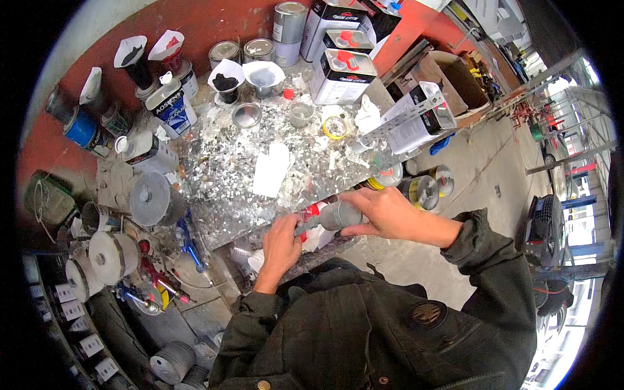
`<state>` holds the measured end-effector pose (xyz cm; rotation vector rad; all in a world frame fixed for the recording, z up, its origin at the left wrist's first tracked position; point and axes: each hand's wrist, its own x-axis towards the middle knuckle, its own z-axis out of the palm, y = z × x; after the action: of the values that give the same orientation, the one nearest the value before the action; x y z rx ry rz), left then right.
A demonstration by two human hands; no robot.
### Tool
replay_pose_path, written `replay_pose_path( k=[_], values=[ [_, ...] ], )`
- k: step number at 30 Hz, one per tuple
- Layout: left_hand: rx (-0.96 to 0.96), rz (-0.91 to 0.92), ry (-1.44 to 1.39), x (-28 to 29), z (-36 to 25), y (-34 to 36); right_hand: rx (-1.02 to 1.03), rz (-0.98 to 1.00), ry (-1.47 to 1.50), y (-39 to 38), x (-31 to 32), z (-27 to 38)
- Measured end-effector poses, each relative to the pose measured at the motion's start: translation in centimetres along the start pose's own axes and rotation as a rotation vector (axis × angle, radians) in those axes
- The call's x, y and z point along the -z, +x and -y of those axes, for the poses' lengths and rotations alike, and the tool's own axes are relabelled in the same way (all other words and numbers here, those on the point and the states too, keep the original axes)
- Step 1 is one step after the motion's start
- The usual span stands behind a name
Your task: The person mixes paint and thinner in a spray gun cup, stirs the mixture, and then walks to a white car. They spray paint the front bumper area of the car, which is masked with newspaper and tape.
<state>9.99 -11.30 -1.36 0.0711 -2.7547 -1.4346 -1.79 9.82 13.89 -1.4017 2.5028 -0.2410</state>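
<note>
In front of my chest, at the near edge of the workbench (221, 221), I hold a grey, cloudy cup with a narrow stem (339, 215), tilted on its side. My right hand (389, 216) wraps its wide end, thumb below and fingers above. Closed around the narrow grey end, my left hand (281, 246) hides part of it. Just behind and beneath the cup, something red and white (313, 212) shows inside the bench's open front. A white sheet of paper (270, 171) lies on the paint-spattered top beyond my hands.
Metal solvent cans (343, 77) stand at the back right, and paper-lined cups (227, 83) at the back. A yellow tape roll (335, 128) and clear cup (301, 114) sit mid-bench. At left are a blue spray gun (188, 242), red spray gun (156, 273) and lidded tubs (112, 256).
</note>
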Motion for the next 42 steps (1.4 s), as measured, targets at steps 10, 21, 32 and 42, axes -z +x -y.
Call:
replay_pose_path(
  k=[10, 21, 32, 42],
  values=[
    [0.01, -0.074, 0.079, -0.6, -0.8, 0.3, 0.052, -0.001, 0.1, 0.5, 0.9, -0.9],
    [-0.015, -0.173, 0.093, -1.6, -0.8, 0.0, -0.058, -0.01, 0.116, 1.0, 0.1, -1.5],
    [0.058, -0.126, 0.025, -0.4, 0.0, -1.4, -0.145, 0.064, -0.003, 2.9, -1.4, 0.7],
    [0.153, -0.128, 0.0, 0.4, 2.3, -3.0, -0.148, 0.181, -0.044, 4.8, -2.0, 2.9]
  ],
)
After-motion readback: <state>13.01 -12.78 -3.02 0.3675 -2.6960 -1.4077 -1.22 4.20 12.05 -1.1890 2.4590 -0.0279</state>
